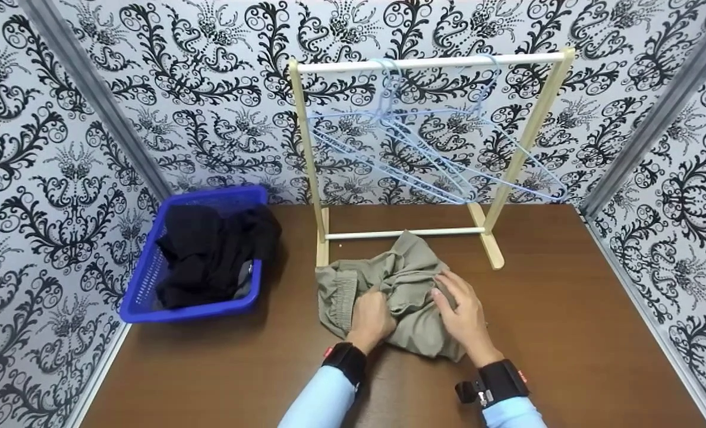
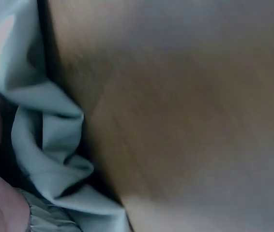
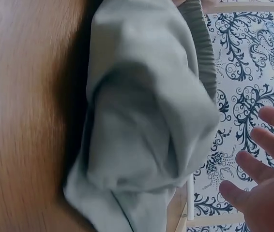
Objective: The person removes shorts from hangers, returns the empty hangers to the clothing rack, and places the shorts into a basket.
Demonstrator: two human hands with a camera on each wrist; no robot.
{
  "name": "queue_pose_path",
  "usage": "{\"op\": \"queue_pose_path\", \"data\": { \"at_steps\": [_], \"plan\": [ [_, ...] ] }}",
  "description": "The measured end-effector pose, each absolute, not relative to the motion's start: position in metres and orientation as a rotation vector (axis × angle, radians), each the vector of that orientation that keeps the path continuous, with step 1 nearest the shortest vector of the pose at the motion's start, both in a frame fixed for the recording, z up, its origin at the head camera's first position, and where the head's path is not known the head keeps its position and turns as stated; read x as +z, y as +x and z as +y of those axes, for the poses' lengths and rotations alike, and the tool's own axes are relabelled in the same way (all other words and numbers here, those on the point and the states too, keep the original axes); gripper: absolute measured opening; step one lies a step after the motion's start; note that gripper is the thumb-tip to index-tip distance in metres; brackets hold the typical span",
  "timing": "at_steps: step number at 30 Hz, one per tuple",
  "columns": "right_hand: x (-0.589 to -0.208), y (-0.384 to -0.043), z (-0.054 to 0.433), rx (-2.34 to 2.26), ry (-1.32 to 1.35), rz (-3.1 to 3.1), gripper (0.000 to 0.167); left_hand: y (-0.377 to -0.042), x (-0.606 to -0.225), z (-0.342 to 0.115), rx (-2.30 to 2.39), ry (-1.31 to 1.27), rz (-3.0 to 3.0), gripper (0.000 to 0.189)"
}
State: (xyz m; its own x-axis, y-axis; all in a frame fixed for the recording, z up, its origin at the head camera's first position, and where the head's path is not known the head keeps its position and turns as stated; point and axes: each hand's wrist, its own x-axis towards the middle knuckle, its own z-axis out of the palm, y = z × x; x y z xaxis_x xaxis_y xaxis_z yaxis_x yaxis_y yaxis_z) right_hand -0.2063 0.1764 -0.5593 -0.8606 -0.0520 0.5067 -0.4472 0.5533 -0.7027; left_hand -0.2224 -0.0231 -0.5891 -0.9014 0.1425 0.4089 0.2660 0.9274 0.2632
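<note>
A crumpled olive-grey garment (image 1: 415, 279) with a gathered elastic waistband (image 1: 336, 300) lies on the table in front of the rack. My left hand (image 1: 372, 318) grips its near side beside the waistband, fingers curled and partly hidden in the folds. In the left wrist view, folds of the garment (image 2: 54, 145) hang beside the edge of that hand (image 2: 1, 205). My right hand (image 1: 463, 309) is at the garment's right side, its fingers apart and loosely bent over the cloth. The right wrist view has this hand (image 3: 265, 179) with fingers spread, beside the bunched fabric (image 3: 146, 111).
A blue basket (image 1: 195, 310) holding dark clothes (image 1: 210, 249) stands at the left. Behind the garment is a wooden rack (image 1: 436, 62) with several light blue hangers (image 1: 406, 142) on its bar. Patterned walls (image 1: 210, 89) enclose the brown table (image 1: 567, 309).
</note>
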Motion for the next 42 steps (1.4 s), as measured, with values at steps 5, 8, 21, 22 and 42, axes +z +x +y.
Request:
{"op": "queue_pose_path", "data": {
  "at_steps": [5,8,21,22,42],
  "plan": [
    [-0.561,-0.206,0.174,1.211,0.421,-2.336,0.030,-0.221,-0.590,-0.030,-0.580,-0.282,-2.661,0.014],
    [-0.562,-0.206,0.173,1.205,0.427,-2.329,0.030,-0.221,-0.589,-0.034,-0.659,-0.260,-2.627,0.017],
    [-0.567,-0.205,0.170,1.213,0.448,-2.345,0.035,-0.212,-0.581,-0.051,-0.942,-0.271,-2.458,0.028],
    [-0.568,-0.205,0.170,1.216,0.457,-2.348,0.036,-0.211,-0.579,-0.052,-0.951,-0.274,-2.452,0.027],
    [-0.574,-0.203,0.166,1.216,0.493,-2.384,0.043,-0.202,-0.526,-0.079,-0.940,-0.317,-2.376,0.057]
  ]
}}
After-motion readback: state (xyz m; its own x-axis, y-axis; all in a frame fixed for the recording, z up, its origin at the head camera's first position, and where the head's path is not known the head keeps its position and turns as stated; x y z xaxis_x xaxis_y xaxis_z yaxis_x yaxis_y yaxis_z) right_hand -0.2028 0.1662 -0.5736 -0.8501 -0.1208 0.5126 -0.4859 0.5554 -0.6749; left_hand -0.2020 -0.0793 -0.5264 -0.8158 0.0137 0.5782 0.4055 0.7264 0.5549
